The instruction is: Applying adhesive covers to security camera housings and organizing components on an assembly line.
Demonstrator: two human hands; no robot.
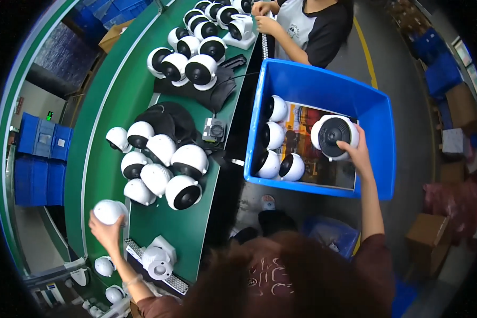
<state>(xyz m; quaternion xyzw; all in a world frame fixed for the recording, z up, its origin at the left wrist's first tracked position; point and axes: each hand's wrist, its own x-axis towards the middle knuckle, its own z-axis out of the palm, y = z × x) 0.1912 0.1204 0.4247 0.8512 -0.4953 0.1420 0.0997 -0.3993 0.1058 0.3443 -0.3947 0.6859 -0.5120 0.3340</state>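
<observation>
My left hand [107,233] is closed around a white ball-shaped camera [109,211] over the green belt at the left. A second ball-shaped camera [331,137] is gripped by my right hand [359,153] over the blue bin [323,74]; its black round face is turned up, with my thumb on it. Inside the bin, several of the same white cameras [291,166] stand along its left side on a printed sheet [301,122]. A cluster of similar cameras [157,179] covers the green worktop between my hands.
More cameras [200,71] stand at the worktop's far end. Across from me, another person's hands [266,21] are close together. A white bracket-like part [158,261] rests near my left forearm, and a small grey device [214,130] sits mid-table. Cardboard boxes [430,238] line the right.
</observation>
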